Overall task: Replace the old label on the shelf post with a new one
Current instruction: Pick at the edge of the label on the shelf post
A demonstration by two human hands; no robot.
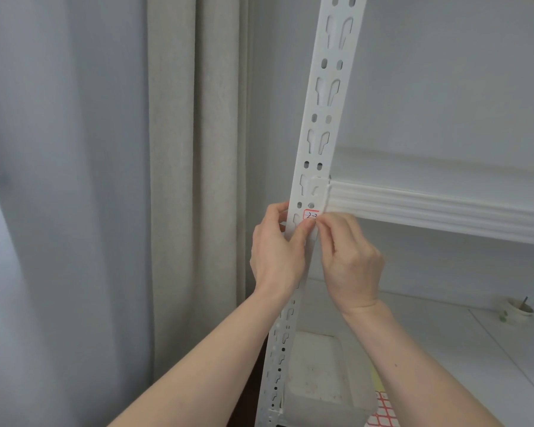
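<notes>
A white slotted shelf post (322,118) runs up the middle of the head view. A small white label with a red border and handwritten digits (311,215) sits on the post just below the shelf beam. My left hand (278,251) curls round the post's left edge, its thumb lying on the post's face under the label. My right hand (350,260) comes in from the right with thumb and fingertips pinched at the label's lower edge. Part of the label is hidden by my fingers.
A white ribbed shelf beam (438,208) joins the post on the right. On the lower shelf lie a white plastic tub (324,377), a sheet of red-bordered labels (384,411) and a small cup (517,311). Beige and grey curtains (179,180) hang left.
</notes>
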